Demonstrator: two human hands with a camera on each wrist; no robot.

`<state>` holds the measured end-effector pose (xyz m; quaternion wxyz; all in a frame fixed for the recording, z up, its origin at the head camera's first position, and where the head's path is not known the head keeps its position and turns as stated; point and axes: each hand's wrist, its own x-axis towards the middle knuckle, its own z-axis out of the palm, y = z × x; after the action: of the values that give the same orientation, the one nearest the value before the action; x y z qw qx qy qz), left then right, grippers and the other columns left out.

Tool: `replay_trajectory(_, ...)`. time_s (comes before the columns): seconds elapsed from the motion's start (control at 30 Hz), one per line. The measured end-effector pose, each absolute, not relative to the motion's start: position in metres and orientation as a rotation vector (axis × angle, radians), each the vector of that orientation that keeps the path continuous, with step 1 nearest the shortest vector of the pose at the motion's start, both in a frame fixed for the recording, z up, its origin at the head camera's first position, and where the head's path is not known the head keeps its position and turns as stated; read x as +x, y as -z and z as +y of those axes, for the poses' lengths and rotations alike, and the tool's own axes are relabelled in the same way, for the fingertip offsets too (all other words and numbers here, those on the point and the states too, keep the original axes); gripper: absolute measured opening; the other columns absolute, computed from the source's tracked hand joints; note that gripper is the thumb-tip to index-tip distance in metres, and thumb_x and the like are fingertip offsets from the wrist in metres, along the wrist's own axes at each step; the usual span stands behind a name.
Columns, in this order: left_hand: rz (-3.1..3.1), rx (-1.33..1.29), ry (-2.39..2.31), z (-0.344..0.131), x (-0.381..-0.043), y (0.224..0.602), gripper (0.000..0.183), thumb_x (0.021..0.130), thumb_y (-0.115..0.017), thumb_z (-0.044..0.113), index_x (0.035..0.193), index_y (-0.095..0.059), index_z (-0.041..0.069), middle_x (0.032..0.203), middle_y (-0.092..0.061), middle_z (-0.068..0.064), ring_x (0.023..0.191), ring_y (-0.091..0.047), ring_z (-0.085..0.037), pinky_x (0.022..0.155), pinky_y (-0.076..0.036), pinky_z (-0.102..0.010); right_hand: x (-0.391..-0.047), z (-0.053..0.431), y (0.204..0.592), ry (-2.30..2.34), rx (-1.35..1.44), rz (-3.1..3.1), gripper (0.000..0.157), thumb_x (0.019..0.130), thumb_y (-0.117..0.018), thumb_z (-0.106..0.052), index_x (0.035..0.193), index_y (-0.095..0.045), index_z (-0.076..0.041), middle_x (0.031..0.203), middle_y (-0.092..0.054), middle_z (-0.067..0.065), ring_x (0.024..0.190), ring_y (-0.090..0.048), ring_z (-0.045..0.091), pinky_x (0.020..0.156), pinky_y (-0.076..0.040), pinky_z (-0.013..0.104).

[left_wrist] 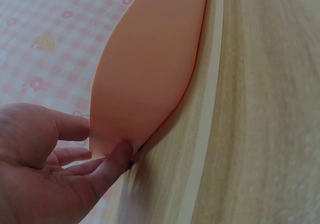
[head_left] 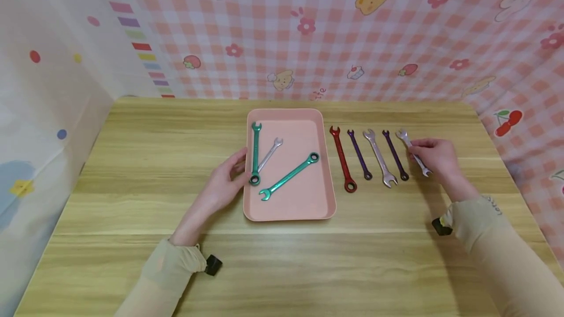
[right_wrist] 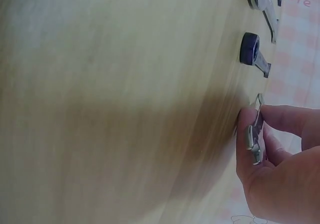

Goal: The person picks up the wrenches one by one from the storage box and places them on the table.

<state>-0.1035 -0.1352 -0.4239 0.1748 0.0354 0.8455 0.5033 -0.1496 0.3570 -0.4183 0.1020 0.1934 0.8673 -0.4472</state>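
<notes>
A: Where are the hands?

B: The left hand (head_left: 222,185) is at the left wall of a pink tray (head_left: 299,204), thumb and fingers spread, tips touching the outside. The right hand (head_left: 440,158) pinches a slim silver wrench (head_left: 420,163) between thumb and fingers. I cannot tell whether that wrench is lifted off the wooden table (head_left: 299,268).

A: What stands between it and the tray?

B: Four wrenches, roughly upright in the head view with gaps between them: a red wrench (head_left: 342,158) just beside the tray's right rim, a thin purple wrench (head_left: 360,154), a wide silver wrench (head_left: 379,156), and a second purple wrench (head_left: 395,154), nearest the pinched one.

A: And inside the tray?

B: A green wrench (head_left: 256,150) runs along the left wall, its ring end overlapping a small silver wrench (head_left: 269,154). A slanted green wrench (head_left: 288,180) points its ring towards the right wall. Tray floor shows at the top right and along the near side.

A: Room around?

B: Broad wood stretches left of the tray and in front. Behind, a strip of wood separates the tray from a checked cloth (head_left: 264,18).
</notes>
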Motion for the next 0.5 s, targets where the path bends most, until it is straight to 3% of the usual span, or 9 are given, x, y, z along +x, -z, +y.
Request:
replay_trajectory(0.17,2.410,0.113,-1.421,-0.1359,-0.1040,0.4255,0.064,0.108,-0.054,0.014,0.167,-0.028,0.010,0.167,-0.043,-0.020,0.152,-0.049,-0.038,0.129,-0.039,-0.051,-0.1494,0.3563,0.4174,1.155,0.507,2.692,0.043,0.102,-0.063,-0.018,0.130,-0.065,0.014,0.068,-0.064,-0.024,0.063,-0.058,-0.008,0.056,-0.054,0.016)
replay_trajectory(0.27,2.412,0.122,-1.428,-0.1358,-0.1041,0.4253,0.064,0.108,-0.054,0.013,0.167,-0.028,0.009,0.166,-0.043,-0.021,0.152,-0.049,-0.038,0.129,-0.039,-0.051,-0.1488,0.3545,0.4165,1.002,0.432,2.803,0.038,0.100,-0.064,-0.019,0.121,-0.070,0.012,0.076,-0.074,-0.003,0.063,-0.055,-0.004,0.055,-0.050,0.016)
replay_trajectory(0.37,2.408,0.130,-1.435,-0.1353,-0.1037,0.4245,0.064,0.109,-0.054,0.012,0.167,-0.027,0.009,0.166,-0.044,-0.021,0.152,-0.049,-0.038,0.128,-0.040,-0.051,-0.1480,0.3533,0.4160,0.889,0.364,2.872,0.035,0.099,-0.065,-0.018,0.116,-0.072,0.011,0.096,-0.077,0.023,0.065,-0.055,0.000,0.055,-0.048,0.017)
replay_trajectory(0.5,2.405,0.131,-1.437,-0.1353,-0.1034,0.4247,0.064,0.109,-0.054,0.012,0.167,-0.027,0.009,0.167,-0.043,-0.020,0.152,-0.049,-0.038,0.128,-0.040,-0.051,-0.1471,0.3525,0.4160,0.815,0.316,2.915,0.033,0.099,-0.064,-0.017,0.114,-0.072,0.011,0.111,-0.074,0.033,0.069,-0.055,0.003,0.057,-0.046,0.016)
